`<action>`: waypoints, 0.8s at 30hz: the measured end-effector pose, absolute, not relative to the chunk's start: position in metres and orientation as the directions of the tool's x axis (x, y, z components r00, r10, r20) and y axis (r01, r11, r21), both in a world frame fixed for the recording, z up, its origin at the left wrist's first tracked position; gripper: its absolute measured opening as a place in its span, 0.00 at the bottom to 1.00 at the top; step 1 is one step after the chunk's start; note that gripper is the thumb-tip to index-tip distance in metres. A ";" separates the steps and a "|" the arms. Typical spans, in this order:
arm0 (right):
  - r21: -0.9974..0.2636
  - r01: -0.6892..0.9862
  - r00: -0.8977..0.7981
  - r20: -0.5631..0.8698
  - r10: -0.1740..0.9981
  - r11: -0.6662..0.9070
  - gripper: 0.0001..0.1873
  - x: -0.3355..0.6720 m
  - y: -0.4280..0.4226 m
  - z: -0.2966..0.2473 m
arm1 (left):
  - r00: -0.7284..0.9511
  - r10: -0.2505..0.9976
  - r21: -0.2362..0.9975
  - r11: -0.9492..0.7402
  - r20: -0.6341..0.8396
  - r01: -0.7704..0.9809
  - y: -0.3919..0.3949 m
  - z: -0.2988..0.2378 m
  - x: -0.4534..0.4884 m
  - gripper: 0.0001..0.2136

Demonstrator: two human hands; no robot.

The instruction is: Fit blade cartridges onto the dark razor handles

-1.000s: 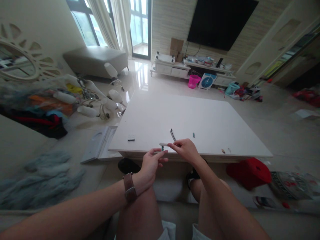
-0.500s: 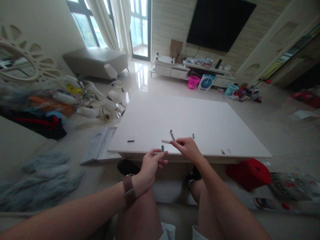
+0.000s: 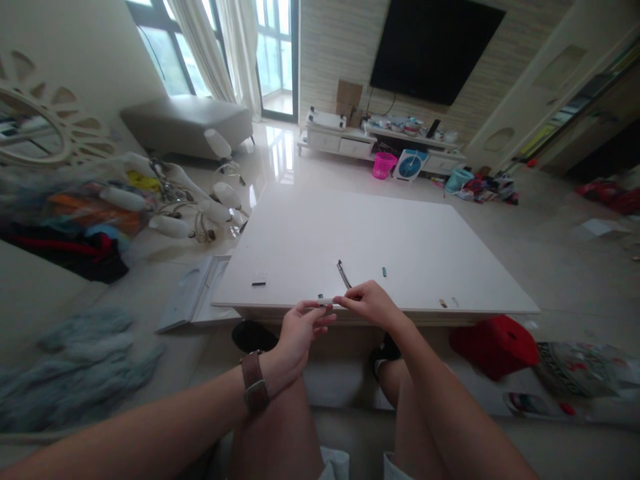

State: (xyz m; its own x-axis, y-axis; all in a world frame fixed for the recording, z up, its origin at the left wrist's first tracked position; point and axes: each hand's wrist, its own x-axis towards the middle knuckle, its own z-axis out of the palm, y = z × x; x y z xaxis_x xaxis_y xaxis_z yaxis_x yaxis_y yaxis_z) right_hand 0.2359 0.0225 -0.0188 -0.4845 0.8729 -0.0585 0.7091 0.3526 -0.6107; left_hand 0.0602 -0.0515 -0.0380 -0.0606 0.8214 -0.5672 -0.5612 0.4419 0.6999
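Observation:
My left hand (image 3: 300,333), with a brown watch strap at the wrist, pinches a small green piece with pale marks (image 3: 321,296) over the table's front edge. My right hand (image 3: 373,303) grips a thin white strip (image 3: 327,301), whose tip lies across the green piece at my left fingertips. A slim dark and silver tool (image 3: 343,272) sticks out from the right hand toward the back; its kind is too small to make out. Both hands are close together, nearly touching. Another small green piece (image 3: 385,272) lies on the white table (image 3: 350,227) behind my right hand.
A small clear and black piece (image 3: 259,280) lies at the table's left. A tiny brown piece (image 3: 443,303) and a clear bit (image 3: 455,302) lie near the right front edge. A red stool-like object (image 3: 495,347) stands right; an open white box (image 3: 195,293) lies left.
My right hand has moved slightly down, bringing the white strip from above and behind onto the green piece. My left hand has barely moved and keeps its pinch.

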 end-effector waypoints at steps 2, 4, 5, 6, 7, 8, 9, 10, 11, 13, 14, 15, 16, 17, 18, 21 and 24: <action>-0.621 0.705 -0.487 -0.073 0.870 0.342 0.30 0.235 0.023 -0.020 | -0.080 0.826 0.703 0.419 -0.558 -0.575 -0.051 -0.041 0.061 0.07; -0.631 0.700 -0.490 -0.083 0.868 0.335 0.30 0.235 0.023 -0.021 | -0.115 0.838 0.715 0.375 -0.534 -0.590 -0.049 -0.044 0.061 0.07; -0.634 0.700 -0.490 -0.090 0.867 0.330 0.31 0.235 0.023 -0.021 | -0.132 0.843 0.723 0.354 -0.521 -0.594 -0.048 -0.046 0.061 0.07; -0.635 0.700 -0.492 -0.096 0.865 0.327 0.31 0.236 0.023 -0.021 | -0.142 0.848 0.728 0.339 -0.511 -0.595 -0.048 -0.048 0.062 0.07; -0.636 0.699 -0.493 -0.099 0.864 0.326 0.31 0.236 0.023 -0.021 | -0.146 0.852 0.732 0.330 -0.502 -0.596 -0.047 -0.050 0.062 0.07; -0.637 0.699 -0.494 -0.099 0.864 0.326 0.32 0.236 0.024 -0.020 | -0.143 0.856 0.733 0.325 -0.496 -0.598 -0.047 -0.051 0.062 0.07; -0.639 0.697 -0.493 -0.098 0.864 0.325 0.32 0.236 0.023 -0.020 | -0.138 0.859 0.730 0.322 -0.493 -0.604 -0.047 -0.052 0.062 0.08; -0.641 0.696 -0.493 -0.098 0.865 0.324 0.32 0.236 0.023 -0.020 | -0.134 0.860 0.724 0.320 -0.493 -0.612 -0.047 -0.052 0.062 0.08; -0.643 0.694 -0.493 -0.098 0.864 0.324 0.33 0.236 0.023 -0.019 | -0.132 0.858 0.717 0.319 -0.496 -0.620 -0.048 -0.053 0.062 0.09; -0.644 0.694 -0.494 -0.101 0.864 0.321 0.33 0.236 0.023 -0.019 | -0.134 0.852 0.706 0.320 -0.506 -0.632 -0.048 -0.052 0.061 0.13; -0.645 0.694 -0.495 -0.104 0.863 0.320 0.33 0.236 0.023 -0.018 | -0.135 0.849 0.701 0.319 -0.510 -0.637 -0.048 -0.052 0.061 0.15; -0.646 0.694 -0.495 -0.107 0.862 0.318 0.33 0.236 0.023 -0.018 | -0.137 0.847 0.697 0.320 -0.514 -0.642 -0.048 -0.052 0.061 0.17; -0.647 0.694 -0.496 -0.111 0.861 0.316 0.33 0.236 0.024 -0.018 | -0.135 0.844 0.692 0.322 -0.519 -0.646 -0.048 -0.051 0.061 0.17; -0.648 0.694 -0.498 -0.116 0.859 0.314 0.33 0.237 0.024 -0.018 | -0.135 0.841 0.687 0.323 -0.524 -0.651 -0.048 -0.051 0.061 0.17; -0.649 0.694 -0.501 -0.124 0.857 0.312 0.33 0.237 0.024 -0.019 | -0.133 0.840 0.681 0.324 -0.527 -0.657 -0.047 -0.050 0.061 0.17; -0.656 0.693 -0.508 -0.149 0.848 0.299 0.32 0.236 0.024 -0.020 | -0.120 0.835 0.653 0.321 -0.537 -0.686 -0.047 -0.050 0.060 0.13; -0.663 0.691 -0.509 -0.165 0.845 0.287 0.32 0.234 0.023 -0.019 | -0.111 0.833 0.626 0.312 -0.542 -0.715 -0.047 -0.050 0.059 0.07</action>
State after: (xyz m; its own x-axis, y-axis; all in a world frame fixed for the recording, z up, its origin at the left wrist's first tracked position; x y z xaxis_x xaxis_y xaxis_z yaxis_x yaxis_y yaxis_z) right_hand 0.2345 0.0234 -0.0191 -0.5087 0.8450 -0.1652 0.6914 0.2865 -0.6632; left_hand 0.0588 -0.0466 -0.0498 -0.1106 0.8330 -0.5421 -0.7146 0.3124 0.6259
